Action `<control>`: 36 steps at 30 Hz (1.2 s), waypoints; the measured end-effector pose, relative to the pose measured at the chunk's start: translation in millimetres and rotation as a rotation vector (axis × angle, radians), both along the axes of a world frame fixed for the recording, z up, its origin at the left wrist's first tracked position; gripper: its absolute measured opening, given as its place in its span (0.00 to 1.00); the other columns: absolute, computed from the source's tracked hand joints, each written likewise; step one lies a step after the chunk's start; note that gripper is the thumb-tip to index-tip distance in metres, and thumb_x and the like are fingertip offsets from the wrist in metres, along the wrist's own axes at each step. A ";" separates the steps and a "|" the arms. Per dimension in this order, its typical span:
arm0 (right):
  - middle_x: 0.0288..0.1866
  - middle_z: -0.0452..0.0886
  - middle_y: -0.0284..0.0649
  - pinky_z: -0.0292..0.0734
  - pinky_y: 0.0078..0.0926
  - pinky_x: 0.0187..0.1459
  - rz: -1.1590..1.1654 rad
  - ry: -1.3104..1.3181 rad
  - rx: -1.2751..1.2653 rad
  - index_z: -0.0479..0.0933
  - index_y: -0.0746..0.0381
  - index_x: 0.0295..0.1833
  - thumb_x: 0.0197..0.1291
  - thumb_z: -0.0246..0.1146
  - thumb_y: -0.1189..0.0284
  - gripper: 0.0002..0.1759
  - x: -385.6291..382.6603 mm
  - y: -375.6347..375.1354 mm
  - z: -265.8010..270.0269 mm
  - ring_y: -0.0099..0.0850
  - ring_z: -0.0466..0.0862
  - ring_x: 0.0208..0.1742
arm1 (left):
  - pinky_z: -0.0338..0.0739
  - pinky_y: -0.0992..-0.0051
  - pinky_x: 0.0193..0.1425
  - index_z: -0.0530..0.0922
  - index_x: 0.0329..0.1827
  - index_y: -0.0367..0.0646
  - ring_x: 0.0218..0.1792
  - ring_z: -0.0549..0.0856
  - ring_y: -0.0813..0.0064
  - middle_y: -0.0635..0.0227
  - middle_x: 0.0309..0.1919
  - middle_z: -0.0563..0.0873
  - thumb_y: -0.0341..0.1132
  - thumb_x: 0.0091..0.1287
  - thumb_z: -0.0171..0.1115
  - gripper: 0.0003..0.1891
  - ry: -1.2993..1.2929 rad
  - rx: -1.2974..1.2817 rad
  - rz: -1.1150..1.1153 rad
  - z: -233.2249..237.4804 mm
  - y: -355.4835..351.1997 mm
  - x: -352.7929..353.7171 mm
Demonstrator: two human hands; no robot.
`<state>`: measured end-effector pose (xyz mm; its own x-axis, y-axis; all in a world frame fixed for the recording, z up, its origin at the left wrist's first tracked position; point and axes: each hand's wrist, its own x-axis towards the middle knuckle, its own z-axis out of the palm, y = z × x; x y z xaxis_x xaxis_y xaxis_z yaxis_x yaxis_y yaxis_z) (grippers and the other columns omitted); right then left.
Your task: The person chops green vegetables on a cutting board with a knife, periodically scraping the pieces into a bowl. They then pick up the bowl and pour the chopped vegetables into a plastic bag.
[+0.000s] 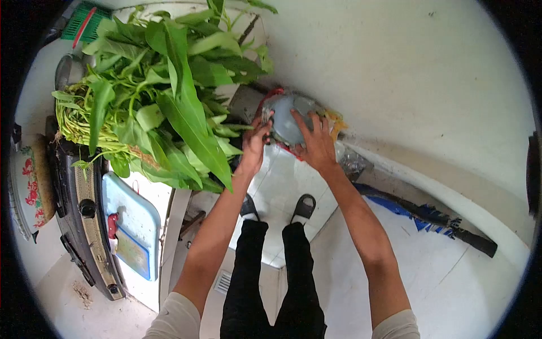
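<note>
While both hands close on it, the grey round object (pixel 287 125) sits between them at arm's reach, above the floor (pixel 451 271). The left hand (pixel 255 141) has its grip curled around the object's left edge, fingers bent over the rim. The right hand (pixel 317 142) grips the object's right side with fingers spread across the top; its thumb is hidden. Whether the object is a bowl, a lid or a wrapped bundle is hard to tell, because the hands cover much of it. A red strip (pixel 272 94) shows at its upper left and something yellow (pixel 336 120) at its right, both mostly hidden. Just below and right of the object lies crumpled clear plastic (pixel 353 161). Left of the object, a big bunch of leafy greens (pixel 164 96) hides what carries it. Below the object are the person's sandals (pixel 305 207). Far to the lower right lies a long black and blue thing (pixel 435 217), too unclear to name.
</note>
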<state>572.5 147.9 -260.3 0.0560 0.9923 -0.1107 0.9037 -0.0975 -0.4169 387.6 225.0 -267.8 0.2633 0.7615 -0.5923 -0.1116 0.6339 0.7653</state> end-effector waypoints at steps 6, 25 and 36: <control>0.73 0.64 0.50 0.91 0.49 0.57 0.034 0.011 -0.007 0.58 0.36 0.86 0.48 0.81 0.70 0.60 1.2 2.7 11.2 0.57 0.69 0.72 | 0.70 0.81 0.52 0.85 0.65 0.55 0.47 0.77 0.87 0.83 0.51 0.84 0.41 0.71 0.72 0.20 -0.022 -0.014 0.054 -5.2 -10.3 3.0; 0.70 0.69 0.50 0.76 0.45 0.72 -0.528 0.707 0.085 0.63 0.49 0.85 0.48 0.82 0.78 0.58 46.2 -16.0 -23.7 0.46 0.75 0.71 | 0.84 0.72 0.54 0.75 0.66 0.40 0.55 0.86 0.70 0.60 0.59 0.76 0.16 0.71 0.59 0.21 0.346 0.704 -0.070 20.8 -37.5 40.2; 0.73 0.71 0.49 0.64 0.51 0.81 -0.013 0.420 0.065 0.66 0.56 0.77 0.35 0.78 0.86 0.57 57.5 1.9 38.0 0.56 0.70 0.77 | 0.66 0.53 0.83 0.69 0.80 0.48 0.78 0.67 0.45 0.54 0.76 0.70 0.19 0.53 0.72 0.46 0.592 1.194 -0.941 37.1 34.6 45.3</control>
